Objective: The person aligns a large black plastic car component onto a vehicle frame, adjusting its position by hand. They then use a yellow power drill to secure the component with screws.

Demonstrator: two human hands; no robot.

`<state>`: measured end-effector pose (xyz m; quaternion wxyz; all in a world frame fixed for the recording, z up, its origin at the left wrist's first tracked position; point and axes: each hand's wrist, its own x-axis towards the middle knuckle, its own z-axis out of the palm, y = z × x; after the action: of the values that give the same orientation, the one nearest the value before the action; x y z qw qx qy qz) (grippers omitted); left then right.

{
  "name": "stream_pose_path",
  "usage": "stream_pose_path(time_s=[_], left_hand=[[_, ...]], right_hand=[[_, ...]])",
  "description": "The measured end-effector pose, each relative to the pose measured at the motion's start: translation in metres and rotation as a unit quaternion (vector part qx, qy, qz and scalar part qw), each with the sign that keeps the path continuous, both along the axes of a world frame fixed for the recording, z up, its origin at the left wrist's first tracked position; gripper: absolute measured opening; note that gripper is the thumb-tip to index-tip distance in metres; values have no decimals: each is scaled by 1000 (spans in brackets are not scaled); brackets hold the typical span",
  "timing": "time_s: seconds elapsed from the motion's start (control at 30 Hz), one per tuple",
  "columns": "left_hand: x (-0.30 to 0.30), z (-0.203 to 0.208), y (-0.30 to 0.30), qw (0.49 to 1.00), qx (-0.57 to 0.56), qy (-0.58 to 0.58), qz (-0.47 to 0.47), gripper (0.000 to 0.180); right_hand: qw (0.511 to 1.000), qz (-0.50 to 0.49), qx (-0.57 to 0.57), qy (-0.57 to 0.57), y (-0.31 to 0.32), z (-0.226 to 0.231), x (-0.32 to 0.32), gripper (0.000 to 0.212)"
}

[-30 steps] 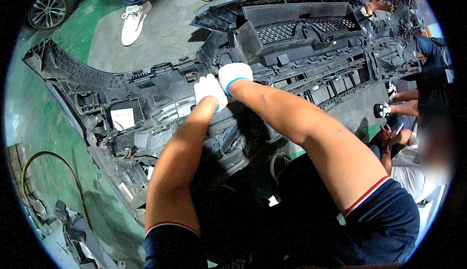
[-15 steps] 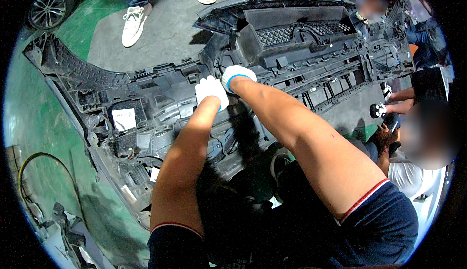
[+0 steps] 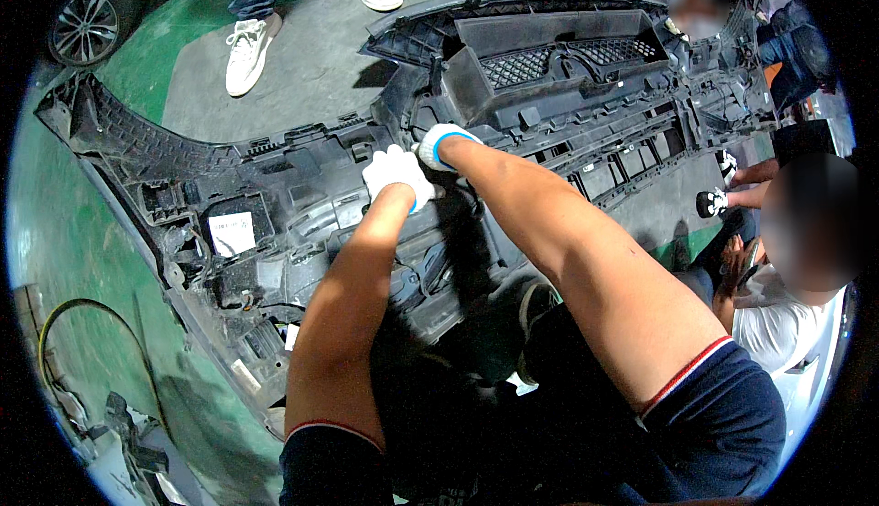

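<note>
A large black car bumper cover (image 3: 302, 176) lies with its ribbed inner side up, running from far left to upper right. Both my hands wear white knit gloves with blue cuffs and work close together near its middle. My left hand (image 3: 396, 178) rests on the bumper cover with its foreshortened fingers slightly apart, pointing away from me. Just right of it and a little farther off, my right hand (image 3: 441, 147) is closed, its fingertips turned down and out of sight. A small greyish bit shows at its left edge; I cannot make out what it is.
A mesh grille section (image 3: 522, 68) rises from the bumper's far side. A person's white shoe (image 3: 247, 55) stands beyond it. At right a person in a white shirt (image 3: 774, 323) sits close by. A hose (image 3: 69, 303) curves over the green floor at left, and a car wheel (image 3: 87, 24) is behind.
My view has shifted slightly. My hands stay at nearly the same place on the bumper cover, the right one turned a little. The person at right has moved slightly.
</note>
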<state>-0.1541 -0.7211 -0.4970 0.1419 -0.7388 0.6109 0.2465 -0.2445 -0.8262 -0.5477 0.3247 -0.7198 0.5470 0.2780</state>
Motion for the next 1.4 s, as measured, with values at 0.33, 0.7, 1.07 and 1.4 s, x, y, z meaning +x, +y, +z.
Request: stream_pose_path(time_s=[0.33, 0.7, 1.07, 1.4], left_hand=[[24, -14, -20, 996, 47, 72, 22, 92], [0, 1, -8, 1000, -9, 10, -3, 96], [5, 0, -10, 997, -42, 57, 1, 94], [9, -2, -4, 998, -35, 45, 10, 93]], right_hand=[[997, 53, 31, -37, -14, 20, -6, 65], [994, 16, 97, -39, -28, 26, -13, 61], [946, -48, 317, -39, -55, 11, -30, 63], [917, -97, 380, -71, -85, 28, -52, 61]])
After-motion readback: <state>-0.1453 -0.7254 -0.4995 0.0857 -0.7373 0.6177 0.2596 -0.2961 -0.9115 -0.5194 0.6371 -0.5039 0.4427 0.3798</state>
